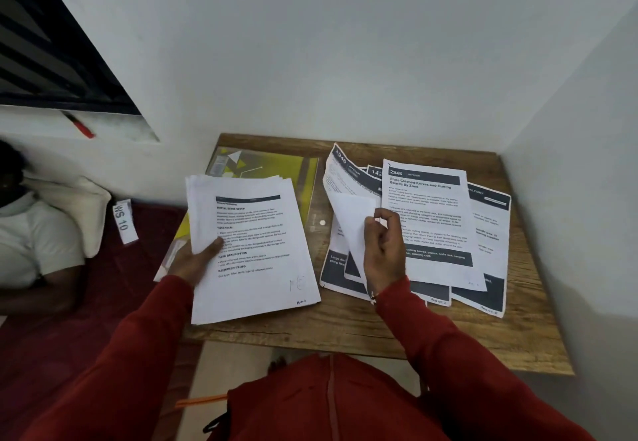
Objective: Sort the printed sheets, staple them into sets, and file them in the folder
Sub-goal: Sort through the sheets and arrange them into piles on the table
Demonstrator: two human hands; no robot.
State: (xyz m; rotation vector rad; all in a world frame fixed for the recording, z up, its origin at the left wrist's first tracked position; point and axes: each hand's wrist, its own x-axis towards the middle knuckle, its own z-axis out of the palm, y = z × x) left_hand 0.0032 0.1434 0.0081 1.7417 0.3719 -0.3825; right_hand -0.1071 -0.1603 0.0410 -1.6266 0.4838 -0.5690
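Observation:
My left hand (198,261) grips a thick stack of printed sheets (252,247) by its left edge, thumb on the top page, above the table's left part. My right hand (381,251) pinches a single sheet (352,219) that is lifted and curled, its blank side toward me. Under and beside it, several printed sheets with dark header bands (435,223) lie spread over the right half of the table. A yellow plastic folder (272,164) lies flat behind the held stack, partly hidden by it. No stapler is in view.
The wooden table (345,330) stands in a corner, white walls behind and to the right. A person in a white shirt (31,233) lies at the left on a dark red mattress, next to a pillow and a "WS 10" tag (123,221). A window sill is up left.

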